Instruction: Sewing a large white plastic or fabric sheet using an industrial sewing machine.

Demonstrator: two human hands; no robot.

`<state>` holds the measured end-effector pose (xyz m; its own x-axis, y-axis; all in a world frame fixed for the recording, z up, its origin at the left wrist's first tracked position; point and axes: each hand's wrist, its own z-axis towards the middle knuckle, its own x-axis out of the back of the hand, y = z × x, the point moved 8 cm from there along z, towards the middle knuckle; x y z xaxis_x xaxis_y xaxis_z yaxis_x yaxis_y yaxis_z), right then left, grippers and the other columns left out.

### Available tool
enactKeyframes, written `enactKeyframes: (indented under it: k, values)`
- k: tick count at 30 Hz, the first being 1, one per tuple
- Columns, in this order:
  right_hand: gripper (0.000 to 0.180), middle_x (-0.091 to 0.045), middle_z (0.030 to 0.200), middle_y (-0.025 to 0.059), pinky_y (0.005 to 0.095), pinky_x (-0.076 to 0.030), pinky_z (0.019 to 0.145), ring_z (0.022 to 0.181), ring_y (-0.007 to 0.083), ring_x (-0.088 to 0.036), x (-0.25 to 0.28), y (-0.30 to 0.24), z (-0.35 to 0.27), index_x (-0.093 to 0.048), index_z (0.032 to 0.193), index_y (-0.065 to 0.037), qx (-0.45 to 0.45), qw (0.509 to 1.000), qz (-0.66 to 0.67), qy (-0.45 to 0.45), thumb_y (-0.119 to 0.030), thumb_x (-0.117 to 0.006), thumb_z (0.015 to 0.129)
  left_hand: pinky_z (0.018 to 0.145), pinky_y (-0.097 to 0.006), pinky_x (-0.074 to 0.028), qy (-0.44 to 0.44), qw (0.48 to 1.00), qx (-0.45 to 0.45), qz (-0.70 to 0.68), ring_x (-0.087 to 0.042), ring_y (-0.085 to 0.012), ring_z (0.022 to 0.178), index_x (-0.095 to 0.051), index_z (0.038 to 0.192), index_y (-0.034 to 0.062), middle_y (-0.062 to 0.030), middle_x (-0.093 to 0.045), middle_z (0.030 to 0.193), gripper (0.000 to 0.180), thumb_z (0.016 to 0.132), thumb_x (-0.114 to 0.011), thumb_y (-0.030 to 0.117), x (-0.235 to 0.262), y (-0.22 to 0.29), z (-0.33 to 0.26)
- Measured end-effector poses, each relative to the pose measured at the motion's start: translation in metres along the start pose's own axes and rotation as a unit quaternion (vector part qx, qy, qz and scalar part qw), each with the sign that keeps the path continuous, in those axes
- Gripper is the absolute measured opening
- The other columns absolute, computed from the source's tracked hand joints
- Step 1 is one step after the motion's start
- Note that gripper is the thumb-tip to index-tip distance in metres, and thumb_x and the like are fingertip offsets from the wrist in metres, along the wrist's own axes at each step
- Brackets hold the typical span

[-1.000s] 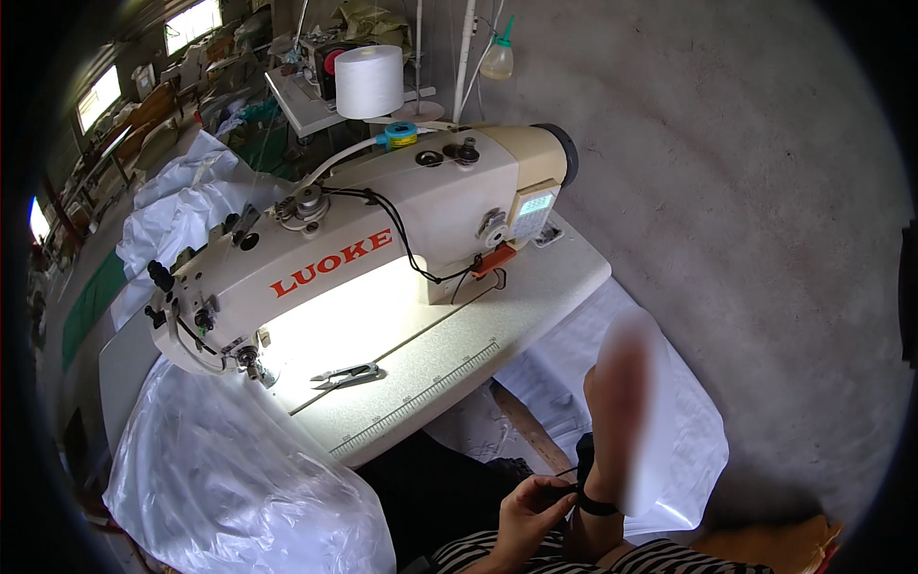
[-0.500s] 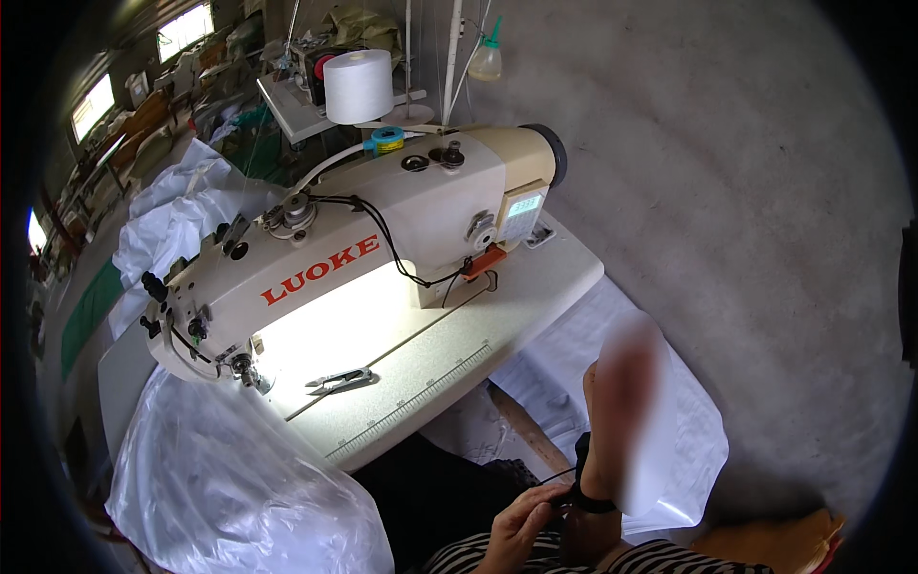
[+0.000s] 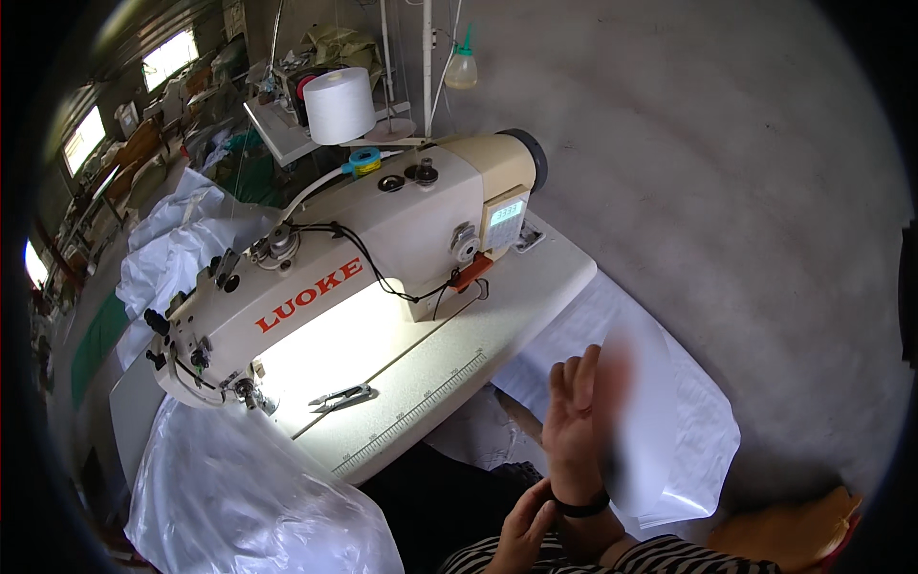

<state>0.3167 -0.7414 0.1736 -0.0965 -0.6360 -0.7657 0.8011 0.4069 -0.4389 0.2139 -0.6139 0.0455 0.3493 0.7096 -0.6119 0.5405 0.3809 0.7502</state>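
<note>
I see the right hand (image 3: 579, 421) raised upright at the near right, off the edge of the surface (image 3: 535, 277), its fingers (image 3: 574, 383) straight and spread a little, holding nothing. A black band (image 3: 580, 504) circles its wrist. The left hand (image 3: 521, 531) sits just below, its fingertips touching the right forearm beside the band; I cannot tell whether it pinches the band or only rests there. Both forearms come out of striped sleeves (image 3: 622, 560) at the near edge.

A sheet of white fabric (image 3: 688, 421) lies on the floor just right of the raised hand, partly blurred. On the surface stands a cream sewing machine (image 3: 363, 258), its lamp lighting the bed near the needle. Small thread snips (image 3: 342, 396) lie on the surface in front of the needle, well apart from both hands. A large white thread cone (image 3: 338, 105) stands on a stand behind the machine. Clear plastic sheeting (image 3: 239, 497) hangs off the near left.
</note>
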Motion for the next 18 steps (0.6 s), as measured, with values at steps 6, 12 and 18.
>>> enactKeyframes:
  k: [6,12,18]
  values:
    - [0.011,-0.052,0.061,0.0013,0.0263,-0.041,0.049,0.048,0.0108,-0.048,-0.046,0.034,-0.041,-0.06,0.098,-0.006,0.13,0.83,-0.448,-0.305,-0.005,-0.063,0.088,0.093,-0.029,-0.046,-0.028,0.997,-0.019,0.069,-0.056,-0.0165,0.109,-0.048,0.133,-0.0014,-0.0071,-0.059,0.119,0.038,0.097,-0.056,0.007,0.011,-0.012,-0.001]
    - [0.02,-0.054,0.064,-0.0011,0.0299,-0.044,0.049,0.05,0.0142,-0.054,-0.05,0.067,-0.066,-0.063,0.099,-0.011,0.151,0.736,-0.516,-0.411,-0.005,-0.067,0.08,0.089,-0.03,-0.048,0.022,0.998,0.056,-0.001,-0.057,-0.0159,0.106,-0.051,0.13,-0.0014,-0.0072,-0.06,0.117,0.035,0.096,-0.058,0.006,0.022,-0.011,-0.001]
    - [0.022,-0.055,0.068,-0.0001,0.0314,-0.048,0.055,0.057,0.0159,-0.058,-0.043,0.083,-0.069,-0.063,0.103,-0.013,0.141,0.729,-0.525,-0.416,-0.01,-0.066,0.082,0.094,-0.03,-0.047,0.064,0.995,0.066,-0.026,-0.058,-0.0162,0.109,-0.053,0.127,-0.0026,-0.0082,-0.062,0.118,0.034,0.096,-0.06,0.009,0.038,-0.018,0.002]
